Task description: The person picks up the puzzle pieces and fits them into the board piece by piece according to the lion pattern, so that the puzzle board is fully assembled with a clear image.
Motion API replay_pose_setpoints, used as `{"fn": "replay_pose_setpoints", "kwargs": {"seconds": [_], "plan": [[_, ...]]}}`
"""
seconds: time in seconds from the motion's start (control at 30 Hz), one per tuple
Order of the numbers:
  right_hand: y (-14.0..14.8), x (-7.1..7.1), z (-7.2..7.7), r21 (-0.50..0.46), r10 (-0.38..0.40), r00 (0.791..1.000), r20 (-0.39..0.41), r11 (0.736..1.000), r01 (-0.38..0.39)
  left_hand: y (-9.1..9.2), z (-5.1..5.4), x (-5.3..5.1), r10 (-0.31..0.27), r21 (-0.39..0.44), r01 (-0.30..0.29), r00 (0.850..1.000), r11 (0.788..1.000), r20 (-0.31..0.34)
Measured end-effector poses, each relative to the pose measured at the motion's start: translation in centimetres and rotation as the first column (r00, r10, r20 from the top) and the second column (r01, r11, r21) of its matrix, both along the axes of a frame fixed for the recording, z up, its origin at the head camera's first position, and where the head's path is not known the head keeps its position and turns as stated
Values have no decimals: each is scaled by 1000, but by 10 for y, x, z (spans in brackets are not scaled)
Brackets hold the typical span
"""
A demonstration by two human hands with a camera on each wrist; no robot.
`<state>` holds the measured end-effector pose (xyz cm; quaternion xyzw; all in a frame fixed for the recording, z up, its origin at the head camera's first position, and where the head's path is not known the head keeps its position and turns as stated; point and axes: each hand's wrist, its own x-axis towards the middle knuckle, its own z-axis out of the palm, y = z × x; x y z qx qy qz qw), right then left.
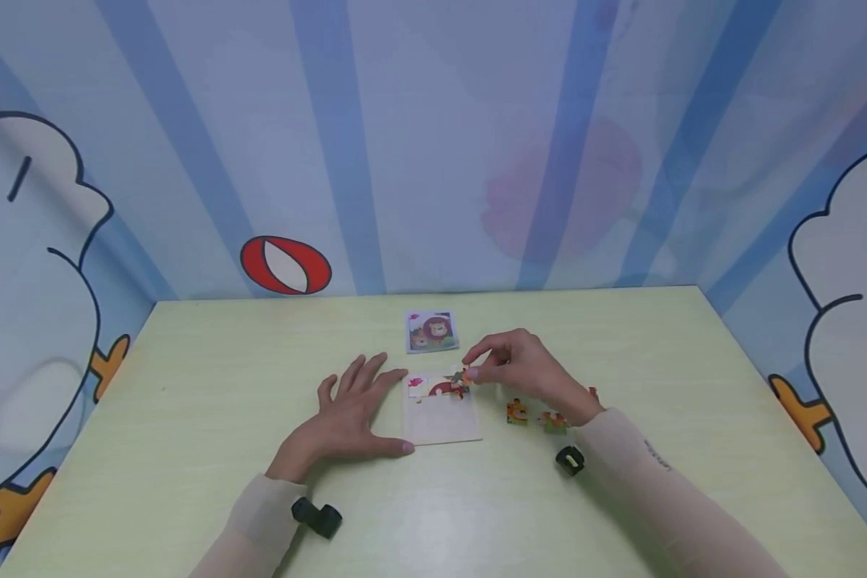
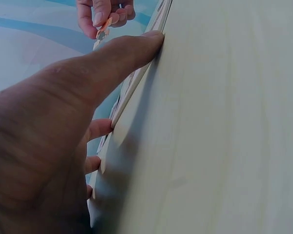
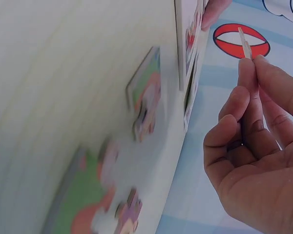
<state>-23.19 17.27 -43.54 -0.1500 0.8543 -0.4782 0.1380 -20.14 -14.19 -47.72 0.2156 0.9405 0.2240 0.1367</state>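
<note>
A square puzzle board [image 1: 441, 423] lies on the table, with joined pieces showing a pink shape and reddish-brown parts along its far side. Spread at its left edge, my left hand [image 1: 354, 417] touches the board with the thumb at the near corner and the index finger at the far one. My right hand [image 1: 526, 369] pinches a puzzle piece [image 3: 245, 45] between thumb and index finger, over the board's far right corner. In the right wrist view that piece appears edge-on, raised off the board. Its printed face is mostly hidden by fingers in the head view.
Loose puzzle pieces [image 1: 516, 412] lie right of the board, partly under my right forearm; the right wrist view shows several, including a green-edged one [image 3: 147, 95]. Beyond the board lies a lion picture card [image 1: 431, 331]. A printed cloth backdrop [image 1: 441, 144] rises behind the table.
</note>
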Motion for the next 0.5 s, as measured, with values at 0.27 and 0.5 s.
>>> {"fn": "replay_pose_setpoints", "kwargs": {"seconds": [0.27,0.5], "plan": [[-15,-2,-1,-7,14,998,63,1000,-13,-1,-1,0,-3,-14,2,1000,1000,-8],[-26,-4,-2,7,24,996,84,1000,-25,-1,-3,-1,-6,-17,6,1000,1000,-15]]}}
